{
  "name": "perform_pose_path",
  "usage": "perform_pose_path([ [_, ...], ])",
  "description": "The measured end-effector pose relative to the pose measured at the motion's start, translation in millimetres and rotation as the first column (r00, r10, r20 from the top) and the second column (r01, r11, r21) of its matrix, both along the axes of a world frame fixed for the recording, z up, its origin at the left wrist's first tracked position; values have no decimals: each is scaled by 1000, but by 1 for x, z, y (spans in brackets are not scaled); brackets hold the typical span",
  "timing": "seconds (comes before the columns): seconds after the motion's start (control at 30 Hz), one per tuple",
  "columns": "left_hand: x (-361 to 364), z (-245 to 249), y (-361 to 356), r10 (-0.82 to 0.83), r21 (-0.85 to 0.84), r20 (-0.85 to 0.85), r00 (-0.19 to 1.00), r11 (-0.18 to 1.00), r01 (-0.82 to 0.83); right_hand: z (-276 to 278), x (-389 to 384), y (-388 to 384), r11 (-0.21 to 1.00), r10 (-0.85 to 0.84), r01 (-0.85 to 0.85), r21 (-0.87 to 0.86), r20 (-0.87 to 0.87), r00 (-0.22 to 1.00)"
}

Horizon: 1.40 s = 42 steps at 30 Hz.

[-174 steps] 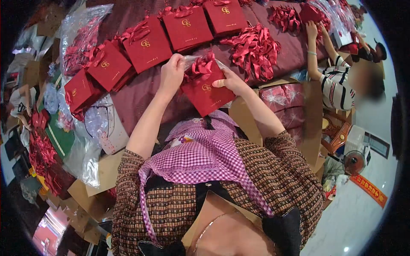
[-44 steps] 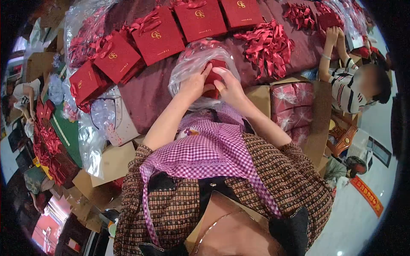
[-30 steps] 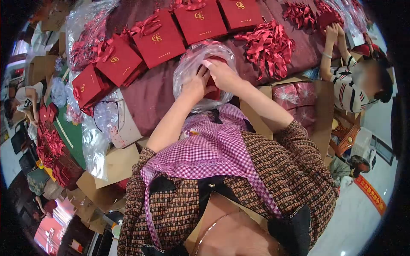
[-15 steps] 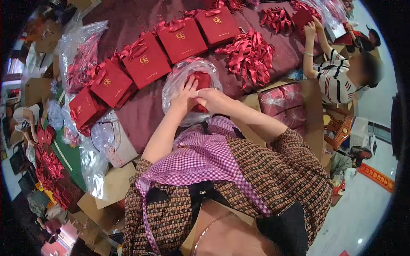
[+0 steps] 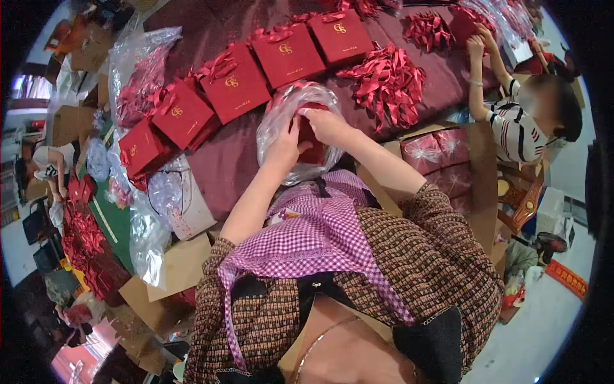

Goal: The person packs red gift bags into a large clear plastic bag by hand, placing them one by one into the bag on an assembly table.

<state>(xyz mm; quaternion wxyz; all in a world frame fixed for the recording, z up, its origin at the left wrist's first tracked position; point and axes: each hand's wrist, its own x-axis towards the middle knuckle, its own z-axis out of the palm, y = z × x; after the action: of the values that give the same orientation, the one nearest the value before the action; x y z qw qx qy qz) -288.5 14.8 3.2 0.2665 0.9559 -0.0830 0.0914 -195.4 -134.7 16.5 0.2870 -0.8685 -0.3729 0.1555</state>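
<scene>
Before me on the cloth-covered table lies a clear plastic bag (image 5: 329,105), crumpled around a red bundle (image 5: 313,153) whose exact kind I cannot make out. My left hand (image 5: 284,146) grips the bag's left side, its fingers pointing up along the opening and its thumb lying over the red bundle. At the upper part of the bundle, my right hand (image 5: 327,127) is closed with bent fingers, and its fingertips are partly hidden. Just behind the bag stretches a row of several red gift bags (image 5: 235,83) with gold lettering and ribbon bows.
A pile of red ribbons (image 5: 387,83) lies right of the gift bags. Wrapped red packs fill a cardboard box (image 5: 483,185) at my right. Co-workers sit at the right, in a striped shirt (image 5: 518,131), and at the far left. Plastic wrapping (image 5: 150,246) hangs at the left edge.
My hands have come apart: the right has moved up to the bundle's upper part, the left has turned along the bag's side. More of the red bundle shows. The whole view has shifted slightly.
</scene>
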Motion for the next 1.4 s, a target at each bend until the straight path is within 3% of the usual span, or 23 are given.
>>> perform_pose_path([
  [0.07,2,-9,1,-13,79,-158,987,997,26,1,1,1,999,25,-25,42,-8,1000],
  [0.1,3,-14,1,-22,134,-124,992,990,39,2,1,-1,1000,24,-24,14,-40,999],
  [0.17,6,-3,-3,-4,54,-318,948,998,23,22,4,-3,993,36,-58,-107,-191,981],
  [0.2,6,5,-4,7,84,-379,925,996,27,34,3,-7,998,57,-61,-7,-275,960],
  [0.27,6,1,-3,-13,66,-413,911,997,44,44,20,-18,918,328,-237,317,-276,903],
  [0.3,3,-5,-1,-25,75,-280,960,996,48,65,35,-33,967,223,-119,225,-526,821],
  [0.33,5,-1,-3,-19,78,-277,961,996,42,68,57,-43,938,245,-108,330,-409,879],
  [0.4,8,7,-7,46,138,-431,901,990,15,93,103,-64,855,-16,264,447,-485,875],
  [0.43,7,2,-6,29,146,-332,943,989,20,93,130,-73,739,-70,448,504,-603,795],
  [0.47,5,2,-5,35,151,-331,943,988,17,83,161,-81,707,-239,491,509,-482,843],
  [0.5,4,2,-5,36,132,-337,941,991,10,69,190,-91,649,-352,590,480,-498,792],
  [0.57,5,2,-7,48,140,-332,942,990,-1,40,235,-100,680,-481,625,383,-410,775],
  [0.6,4,4,-7,58,131,-340,939,991,-13,24,257,-104,736,-397,591,330,-498,771],
  [0.67,6,8,-9,66,101,-395,916,994,-29,0,281,-98,770,-528,630,102,-454,718],
  [0.7,7,9,-10,76,117,-402,912,993,-31,-30,305,-102,856,-329,502,125,-618,714],
  [0.73,8,10,-11,86,133,-409,908,991,-34,-33,311,-100,852,-326,507,129,-626,708],
  [0.8,11,13,-12,98,130,-478,873,991,-40,-25,314,-89,922,-320,387,-23,-608,726],
  [0.83,11,14,-13,92,149,-417,904,988,-32,7,305,-79,906,-421,378,-192,-511,750],
  [0.87,12,14,-13,84,168,-353,932,985,-25,-6,311,-76,905,-422,381,-190,-518,744],
  [0.97,16,22,-15,104,163,-449,887,986,-33,-22,318,-71,910,-368,398,-115,-665,650],
  [1.13,17,26,-17,130,134,-504,854,988,-71,-30,320,-66,903,-396,412,-119,-599,696],
  [1.33,15,17,-15,114,142,-457,882,988,-54,-2,306,-59,864,-453,479,-156,-657,603],
  [1.4,15,17,-14,114,136,-469,876,989,-56,-21,308,-61,859,-291,510,54,-767,572],
])
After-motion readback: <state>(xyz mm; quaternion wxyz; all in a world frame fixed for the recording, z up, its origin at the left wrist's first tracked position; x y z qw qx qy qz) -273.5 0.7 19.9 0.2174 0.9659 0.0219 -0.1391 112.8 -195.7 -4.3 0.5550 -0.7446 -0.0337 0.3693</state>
